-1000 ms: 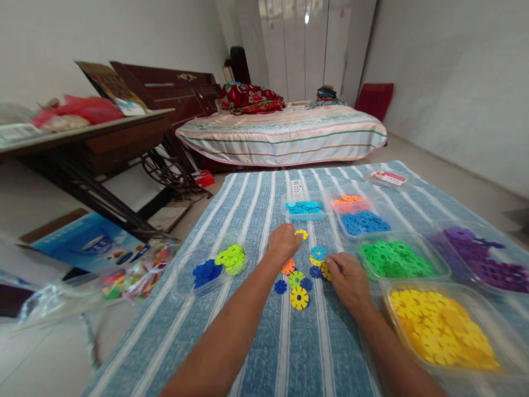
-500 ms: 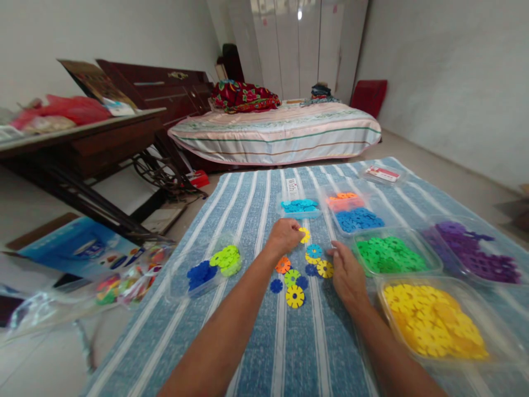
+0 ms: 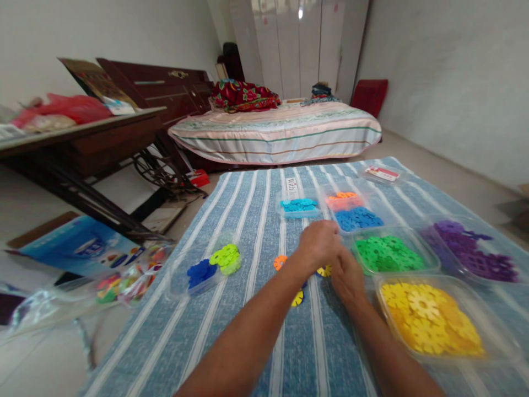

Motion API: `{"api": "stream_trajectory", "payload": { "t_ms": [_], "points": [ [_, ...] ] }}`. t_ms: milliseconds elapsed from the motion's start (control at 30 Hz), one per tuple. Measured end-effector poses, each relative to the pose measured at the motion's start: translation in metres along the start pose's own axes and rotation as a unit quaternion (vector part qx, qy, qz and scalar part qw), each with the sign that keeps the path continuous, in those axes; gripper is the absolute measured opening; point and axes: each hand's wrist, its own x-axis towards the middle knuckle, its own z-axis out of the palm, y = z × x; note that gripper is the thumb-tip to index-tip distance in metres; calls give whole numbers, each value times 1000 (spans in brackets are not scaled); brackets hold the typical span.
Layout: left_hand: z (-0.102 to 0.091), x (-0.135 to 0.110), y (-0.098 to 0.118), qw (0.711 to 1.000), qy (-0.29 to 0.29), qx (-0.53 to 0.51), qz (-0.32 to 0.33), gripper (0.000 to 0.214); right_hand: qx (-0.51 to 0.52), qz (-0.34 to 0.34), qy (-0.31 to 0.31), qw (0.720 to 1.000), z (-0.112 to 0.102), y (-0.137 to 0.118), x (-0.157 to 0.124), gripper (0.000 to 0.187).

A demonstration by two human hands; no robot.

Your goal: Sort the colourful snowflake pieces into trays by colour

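My left hand (image 3: 319, 242) is closed and has come up against my right hand (image 3: 347, 274) above the middle of the striped cloth. What the left fingers hold is hidden. The right fingers meet the left hand and are mostly out of sight. Beneath and around the hands lie loose notched plastic discs: an orange disc (image 3: 280, 262) left of my wrist, a yellow disc (image 3: 297, 299) below it, and another yellow disc (image 3: 325, 271) between my forearms. My arms cover the others.
To the right stand clear boxes of green discs (image 3: 388, 253), yellow discs (image 3: 430, 320) and purple discs (image 3: 475, 251). Boxes with light blue discs (image 3: 298, 205), blue discs (image 3: 359, 219) and orange pieces (image 3: 344, 201) stand ahead. Dark blue discs (image 3: 201, 273) and lime discs (image 3: 226, 256) lie left.
My left hand has moved right from beside a yellow disc to meet my right hand. That disc and several others are now out of sight. The right hand has barely shifted.
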Motion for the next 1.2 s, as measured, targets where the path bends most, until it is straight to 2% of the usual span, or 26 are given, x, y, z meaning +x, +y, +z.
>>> {"api": "stream_trajectory", "payload": {
  "t_ms": [100,167,400,700,833,1000,1100,1200],
  "points": [
    [2,7,-36,997,-8,54,-56,24,-3,16,-9,1000,-3,-8,-1,39],
    [8,8,-49,995,-27,57,-73,23,-9,23,-11,1000,-4,-11,-1,41],
    [25,13,-59,994,-50,12,-92,17,-25,20,-17,999,-4,-13,1,42],
    [28,10,-81,982,-15,-155,-111,13,-39,7,-8,999,-2,-13,1,40],
    [20,8,-84,966,14,-229,-121,18,-36,8,-9,999,-2,-12,1,40],
    [-7,26,-82,936,90,-300,-160,19,-27,13,-12,999,-2,-12,0,39],
    [-21,39,-81,922,132,-313,-187,29,-25,15,-15,999,-2,-12,0,40],
    [-19,39,-82,929,126,-287,-198,30,-24,16,-13,1000,-2,-13,0,41]
  ]
}}
